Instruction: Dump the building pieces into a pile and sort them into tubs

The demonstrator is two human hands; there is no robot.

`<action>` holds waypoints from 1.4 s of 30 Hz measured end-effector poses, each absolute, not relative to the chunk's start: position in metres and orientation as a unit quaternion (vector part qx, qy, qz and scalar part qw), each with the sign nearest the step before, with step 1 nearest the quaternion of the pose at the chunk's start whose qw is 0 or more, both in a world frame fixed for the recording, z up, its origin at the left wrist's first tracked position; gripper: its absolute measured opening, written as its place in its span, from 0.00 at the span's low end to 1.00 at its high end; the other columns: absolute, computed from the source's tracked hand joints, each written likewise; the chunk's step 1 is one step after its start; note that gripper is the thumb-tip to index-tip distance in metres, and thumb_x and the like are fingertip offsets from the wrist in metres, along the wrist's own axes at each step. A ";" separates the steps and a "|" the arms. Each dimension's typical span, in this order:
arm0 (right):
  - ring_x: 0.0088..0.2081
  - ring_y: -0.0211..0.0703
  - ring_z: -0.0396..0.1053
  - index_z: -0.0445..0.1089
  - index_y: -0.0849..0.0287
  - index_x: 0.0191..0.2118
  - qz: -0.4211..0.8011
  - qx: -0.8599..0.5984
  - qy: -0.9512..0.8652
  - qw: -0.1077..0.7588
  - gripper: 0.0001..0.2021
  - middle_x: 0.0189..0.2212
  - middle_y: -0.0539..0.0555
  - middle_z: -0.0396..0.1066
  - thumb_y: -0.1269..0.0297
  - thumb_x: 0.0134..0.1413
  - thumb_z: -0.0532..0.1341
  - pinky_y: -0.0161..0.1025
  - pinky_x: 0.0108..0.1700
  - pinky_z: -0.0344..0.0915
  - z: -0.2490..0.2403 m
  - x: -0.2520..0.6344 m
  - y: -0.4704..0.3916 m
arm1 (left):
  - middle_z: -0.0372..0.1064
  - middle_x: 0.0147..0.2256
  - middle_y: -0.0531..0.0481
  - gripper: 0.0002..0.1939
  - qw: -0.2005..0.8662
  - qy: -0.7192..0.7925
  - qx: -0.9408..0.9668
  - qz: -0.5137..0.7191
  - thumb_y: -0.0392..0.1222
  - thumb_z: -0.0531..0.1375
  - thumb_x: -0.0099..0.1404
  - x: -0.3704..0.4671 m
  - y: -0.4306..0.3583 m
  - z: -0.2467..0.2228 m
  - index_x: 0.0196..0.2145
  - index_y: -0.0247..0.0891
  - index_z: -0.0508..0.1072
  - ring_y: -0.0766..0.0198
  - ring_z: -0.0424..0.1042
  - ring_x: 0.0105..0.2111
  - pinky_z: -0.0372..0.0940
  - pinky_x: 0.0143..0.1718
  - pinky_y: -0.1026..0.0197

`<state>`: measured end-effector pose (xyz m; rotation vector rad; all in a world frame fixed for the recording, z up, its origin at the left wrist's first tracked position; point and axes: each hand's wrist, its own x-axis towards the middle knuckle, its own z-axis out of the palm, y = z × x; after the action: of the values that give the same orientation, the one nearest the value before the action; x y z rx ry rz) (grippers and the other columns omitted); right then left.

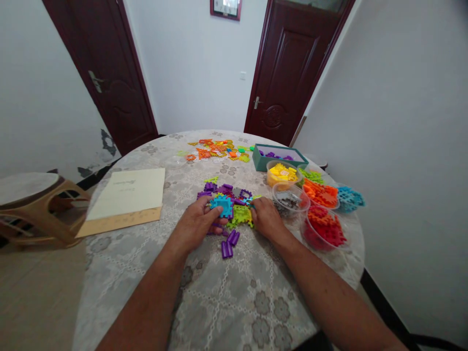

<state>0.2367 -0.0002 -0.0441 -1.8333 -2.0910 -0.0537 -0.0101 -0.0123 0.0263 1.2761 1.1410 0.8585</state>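
Note:
My left hand [200, 220] is closed round a blue square building piece [221, 205] with toothed edges, the thumb lying on its face. At the right side of the pile, my right hand [266, 215] has its fingers bent down among the pieces; what they grip, if anything, is hidden. Between the hands lies a lime-green toothed piece [241, 214]. Behind it spread purple pieces [224, 189], with a grey one [237, 192] among them. Several purple tube-shaped pieces [229, 244] lie nearer to me on the tablecloth.
Clear tubs on the right hold yellow [283, 173], grey [289, 199], orange [321, 194] and red pieces [324, 229]. Blue pieces [350, 198] sit beyond. A green box [259, 158] contains purple pieces. Orange and yellow pieces [215, 150] lie at the back; a paper pad [127, 192] is left.

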 end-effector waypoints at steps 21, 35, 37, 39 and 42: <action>0.41 0.44 0.71 0.73 0.57 0.46 0.180 -0.535 -0.666 0.487 0.12 0.39 0.54 0.73 0.72 0.55 0.60 0.40 0.48 0.69 -0.021 0.210 -0.006 | 0.78 0.48 0.47 0.28 0.557 0.449 0.612 0.337 0.58 0.66 0.63 -0.011 -0.008 0.023 0.56 0.44 0.71 0.54 0.82 0.39 0.80 0.40 0.52; 0.43 0.44 0.75 0.73 0.52 0.54 0.460 -0.408 -0.609 0.501 0.19 0.46 0.51 0.78 0.60 0.57 0.68 0.40 0.47 0.72 -0.008 0.183 -0.027 | 0.80 0.49 0.45 0.36 0.517 0.445 0.647 0.341 0.63 0.67 0.60 -0.007 -0.004 0.021 0.61 0.44 0.71 0.54 0.82 0.35 0.80 0.41 0.50; 0.39 0.42 0.73 0.75 0.53 0.51 0.409 -0.436 -0.639 0.483 0.15 0.42 0.50 0.78 0.58 0.60 0.67 0.38 0.44 0.71 0.001 0.187 -0.030 | 0.79 0.51 0.45 0.37 0.531 0.428 0.658 0.320 0.63 0.68 0.61 -0.006 -0.006 0.020 0.62 0.44 0.71 0.53 0.82 0.36 0.80 0.42 0.50; 0.37 0.40 0.71 0.76 0.54 0.48 0.367 -0.456 -0.667 0.460 0.10 0.38 0.49 0.76 0.61 0.61 0.65 0.36 0.40 0.68 0.012 0.193 -0.034 | 0.79 0.51 0.44 0.37 0.543 0.418 0.661 0.306 0.63 0.67 0.62 -0.006 -0.007 0.021 0.64 0.45 0.70 0.52 0.83 0.37 0.80 0.42 0.50; 0.34 0.39 0.68 0.76 0.54 0.50 0.311 -0.485 -0.678 0.457 0.12 0.35 0.49 0.73 0.63 0.62 0.63 0.35 0.36 0.66 0.035 0.216 -0.038 | 0.80 0.50 0.43 0.39 0.555 0.405 0.656 0.313 0.64 0.67 0.62 -0.008 -0.010 0.024 0.66 0.45 0.67 0.50 0.83 0.39 0.80 0.43 0.48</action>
<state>0.2158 -0.0381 0.0350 -1.1966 -1.6704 0.7663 -0.0083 -0.0096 0.0240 1.5485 0.9574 0.7386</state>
